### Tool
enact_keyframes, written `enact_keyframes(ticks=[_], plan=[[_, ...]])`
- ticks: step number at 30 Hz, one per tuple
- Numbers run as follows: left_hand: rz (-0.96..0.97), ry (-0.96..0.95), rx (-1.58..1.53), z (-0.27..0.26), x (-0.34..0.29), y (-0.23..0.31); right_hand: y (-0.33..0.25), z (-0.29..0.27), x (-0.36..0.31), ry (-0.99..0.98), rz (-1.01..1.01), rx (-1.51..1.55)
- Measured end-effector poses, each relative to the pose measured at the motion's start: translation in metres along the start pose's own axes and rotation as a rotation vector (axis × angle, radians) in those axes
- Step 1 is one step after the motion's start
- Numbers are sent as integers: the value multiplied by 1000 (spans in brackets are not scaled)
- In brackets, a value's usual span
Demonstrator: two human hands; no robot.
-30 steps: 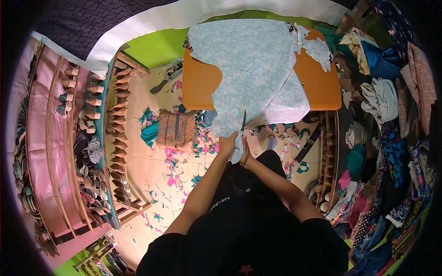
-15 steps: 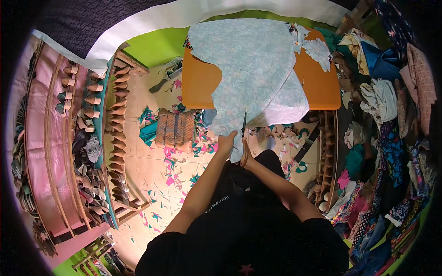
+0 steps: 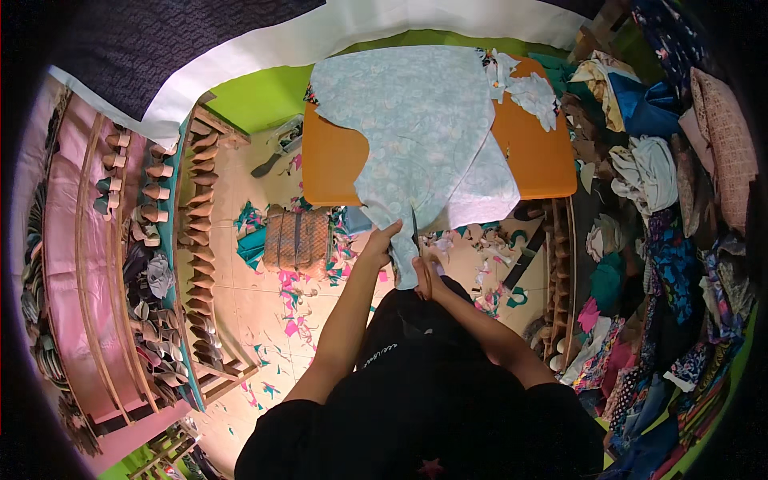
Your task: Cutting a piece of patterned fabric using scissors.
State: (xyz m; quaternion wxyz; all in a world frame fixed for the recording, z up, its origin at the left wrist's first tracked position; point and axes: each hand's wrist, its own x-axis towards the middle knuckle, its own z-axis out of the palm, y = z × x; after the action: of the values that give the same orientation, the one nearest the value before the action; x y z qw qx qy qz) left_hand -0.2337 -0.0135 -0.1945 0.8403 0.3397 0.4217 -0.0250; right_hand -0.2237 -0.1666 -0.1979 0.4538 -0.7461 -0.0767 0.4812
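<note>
A pale blue-grey patterned cloth [image 3: 416, 120] lies over the orange table and hangs past its near edge toward me. My left hand [image 3: 386, 242] grips a narrow hanging strip of it, thumb on top. Just to the right, my right hand [image 3: 430, 276] is closed around the handles of a pair of scissors [image 3: 415, 227]. Their dark blades point away from me, into the cloth beside the strip. The strip's lower end reaches down between my two hands, above my lap. Part of the handles is hidden by my fingers.
The orange table [image 3: 330, 164] also bears white cloth scraps [image 3: 534, 98]. A brown patterned bundle [image 3: 296, 240] sits on the floor among pink and green offcuts [image 3: 296, 306]. Racks of shoe forms [image 3: 200, 260] stand at left; heaped fabrics [image 3: 640, 172] crowd the right.
My left hand has shifted slightly left with the strip, and the gap between my hands is wider. The whole view has moved a little, so the table sits further left and lower.
</note>
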Motion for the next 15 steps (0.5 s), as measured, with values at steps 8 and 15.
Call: enact_keyframes(ticks=[8,15], plan=[[83,9,199,11,-21,16,35,-59,-22,-415,73,275],[-156,60,225,-31,14,0,37,-47,-17,-422,218,288]])
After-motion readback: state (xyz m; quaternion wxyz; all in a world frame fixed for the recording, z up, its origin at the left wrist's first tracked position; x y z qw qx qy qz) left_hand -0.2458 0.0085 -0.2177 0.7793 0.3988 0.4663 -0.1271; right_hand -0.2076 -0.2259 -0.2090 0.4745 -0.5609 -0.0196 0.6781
